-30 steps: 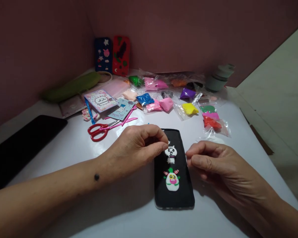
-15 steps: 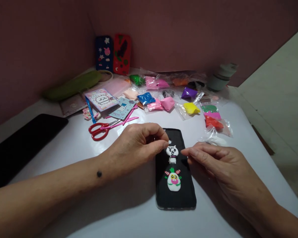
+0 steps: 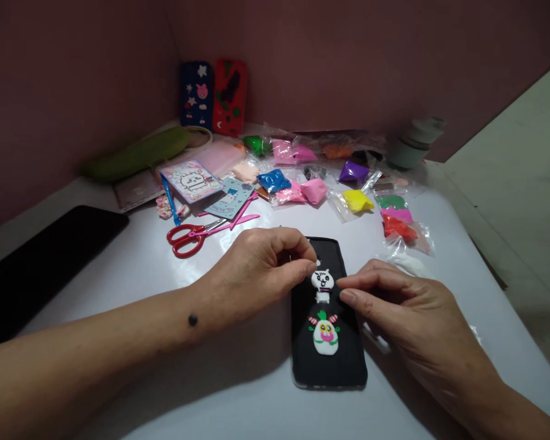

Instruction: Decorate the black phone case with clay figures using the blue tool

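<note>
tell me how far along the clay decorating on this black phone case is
Done: a white, pink and green clay figure sits finished on the black phone case. In hand: the left hand and right hand pinch at the white cat-face figure. Left: probably more details; clay bags lie behind.

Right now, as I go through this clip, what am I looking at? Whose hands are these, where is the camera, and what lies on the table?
The one view comes from a camera worn on a person's head, looking down at their own two bare hands; there is no machine. On the white table lies a black phone case bearing two small clay figures: a white cat-like face and a white creature with pink and green trim. The left hand pinches its fingertips beside the cat face; whether it holds anything is too small to tell. The right hand points its fingertips at the same figure. Behind lie red scissors, bags of coloured clay, and two decorated cases leaning against the wall.
</note>
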Motion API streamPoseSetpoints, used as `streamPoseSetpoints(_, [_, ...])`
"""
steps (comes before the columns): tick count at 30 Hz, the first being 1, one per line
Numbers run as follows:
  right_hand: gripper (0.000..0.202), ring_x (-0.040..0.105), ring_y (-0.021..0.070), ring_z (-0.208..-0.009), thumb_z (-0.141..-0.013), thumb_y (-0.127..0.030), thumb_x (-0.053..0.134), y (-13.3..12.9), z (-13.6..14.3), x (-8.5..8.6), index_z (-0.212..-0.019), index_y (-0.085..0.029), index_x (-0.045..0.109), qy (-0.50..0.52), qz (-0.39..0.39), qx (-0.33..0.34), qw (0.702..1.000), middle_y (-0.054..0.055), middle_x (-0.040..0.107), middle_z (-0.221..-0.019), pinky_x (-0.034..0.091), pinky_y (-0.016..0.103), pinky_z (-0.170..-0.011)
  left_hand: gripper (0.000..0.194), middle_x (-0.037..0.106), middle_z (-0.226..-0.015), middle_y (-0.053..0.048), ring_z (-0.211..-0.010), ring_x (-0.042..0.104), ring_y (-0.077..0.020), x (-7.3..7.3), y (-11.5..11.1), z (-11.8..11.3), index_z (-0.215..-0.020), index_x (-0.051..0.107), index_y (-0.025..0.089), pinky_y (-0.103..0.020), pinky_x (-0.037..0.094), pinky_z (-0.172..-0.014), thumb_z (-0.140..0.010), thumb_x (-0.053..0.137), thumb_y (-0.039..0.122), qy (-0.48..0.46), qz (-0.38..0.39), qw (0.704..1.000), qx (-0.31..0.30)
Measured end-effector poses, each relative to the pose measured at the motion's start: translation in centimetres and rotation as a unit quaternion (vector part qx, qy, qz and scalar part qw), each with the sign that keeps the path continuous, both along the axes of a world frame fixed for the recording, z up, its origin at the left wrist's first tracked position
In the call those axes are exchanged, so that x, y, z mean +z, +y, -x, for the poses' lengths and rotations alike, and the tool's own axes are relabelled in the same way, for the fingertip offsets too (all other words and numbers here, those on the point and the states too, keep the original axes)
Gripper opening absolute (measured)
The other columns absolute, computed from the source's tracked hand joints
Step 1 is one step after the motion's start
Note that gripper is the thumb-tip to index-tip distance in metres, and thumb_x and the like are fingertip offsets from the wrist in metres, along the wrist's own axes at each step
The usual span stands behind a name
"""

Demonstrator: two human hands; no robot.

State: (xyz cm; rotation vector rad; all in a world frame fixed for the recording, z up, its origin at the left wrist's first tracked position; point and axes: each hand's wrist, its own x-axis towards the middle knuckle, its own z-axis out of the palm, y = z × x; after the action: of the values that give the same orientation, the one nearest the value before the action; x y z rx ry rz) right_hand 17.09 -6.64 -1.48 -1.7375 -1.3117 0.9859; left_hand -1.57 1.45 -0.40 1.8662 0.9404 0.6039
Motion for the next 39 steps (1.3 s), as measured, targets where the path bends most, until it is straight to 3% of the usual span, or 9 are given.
streamPoseSetpoints(8, [0.010,0.053,0.0148,-0.068,-0.073,-0.035,0.074,0.1,-0.1,-0.7,-0.072,-0.025,0.077,0.018,0.004,-0.008,1.000,-0.001,0.059,-0.070,0.038,0.029,-0.059,0.013,0.065,-0.066,0.005,-0.063,0.057,-0.0082,0.0,0.0,0.0,-0.073,0.067,0.018,-0.017,0.043,-0.058,-0.076,0.056,0.012,0.008,-0.007,1.000,0.001])
streamPoseSetpoints(13, [0.021,0.050,0.0136,-0.068,-0.076,-0.041,0.073,-0.1,-0.3,-0.3,-0.076,-0.021,0.077,0.127,0.039,-0.005,0.991,0.001,0.056,-0.072,0.038,0.026,-0.056,0.013,0.064,-0.065,0.005,-0.062,0.057,-0.0084,0.1,0.1,-0.1,-0.072,0.067,0.019,-0.017,0.043,-0.057,-0.075,0.056,0.013,0.006,0.002,1.000,0.004])
streamPoseSetpoints(17, [0.021,0.044,0.0076,-0.059,-0.072,-0.037,0.077,0.1,0.1,0.1,-0.073,-0.017,0.077,0.274,0.094,-0.045,0.956,-0.001,0.052,-0.068,0.038,0.020,-0.053,0.013,0.064,-0.066,0.005,-0.063,0.058,-0.0086,0.2,0.1,-0.1,-0.072,0.067,0.018,-0.017,0.043,-0.057,-0.075,0.056,0.012,0.013,0.015,1.000,0.007])
streamPoseSetpoints(21, [0.022,0.038,0.0039,-0.055,-0.068,-0.036,0.081,0.1,0.1,-0.2,-0.076,-0.015,0.078,0.309,0.091,-0.085,0.943,-0.003,0.048,-0.065,0.038,0.015,-0.052,0.012,0.064,-0.066,0.005,-0.063,0.058,-0.0087,0.1,0.1,-0.1,-0.072,0.067,0.018,-0.017,0.042,-0.057,-0.076,0.057,0.012,0.014,0.016,1.000,0.010])
streamPoseSetpoints(26, [0.030,0.029,0.0034,-0.047,-0.071,-0.042,0.078,-0.1,-0.6,-0.6,-0.080,-0.013,0.078,0.323,0.121,-0.083,0.935,-0.005,0.036,-0.052,0.022,0.015,-0.039,0.010,0.062,-0.064,0.006,-0.061,0.055,-0.0076,0.0,0.5,0.0,-0.073,0.067,0.018,-0.017,0.041,-0.055,-0.077,0.059,0.014,0.015,0.006,1.000,0.011])
streamPoseSetpoints(30, [0.030,0.027,0.0030,-0.045,-0.069,-0.041,0.077,0.1,-0.8,-0.5,-0.078,-0.012,0.077,0.339,0.123,-0.092,0.928,-0.003,0.042,-0.055,0.016,0.018,-0.037,0.009,0.060,-0.062,0.006,-0.059,0.052,-0.0063,0.5,0.9,0.1,-0.073,0.068,0.017,-0.015,0.039,-0.054,-0.078,0.061,0.016,0.020,0.007,1.000,0.011])
streamPoseSetpoints(35, [0.028,0.030,0.0035,-0.046,-0.068,-0.039,0.078,0.5,-0.8,-0.6,-0.078,-0.012,0.077,0.344,0.119,-0.090,0.927,-0.001,0.046,-0.059,0.016,0.019,-0.038,0.014,0.052,-0.050,0.008,-0.047,0.047,-0.0046,1.7,1.0,0.2,-0.077,0.071,0.017,-0.014,0.035,-0.047,-0.080,0.058,0.013,0.112,0.030,0.993,-0.022])
streamPoseSetpoints(39, [0.027,0.030,0.0037,-0.046,-0.069,-0.037,0.077,0.6,-0.8,-0.7,-0.078,-0.012,0.077,0.341,0.115,-0.090,0.929,-0.001,0.047,-0.059,0.016,0.019,-0.038,0.020,0.058,-0.052,0.005,-0.051,0.054,-0.0068,2.5,1.0,0.2,-0.083,0.074,0.018,-0.015,0.037,-0.050,-0.082,0.055,0.014,0.233,0.040,0.969,-0.073])
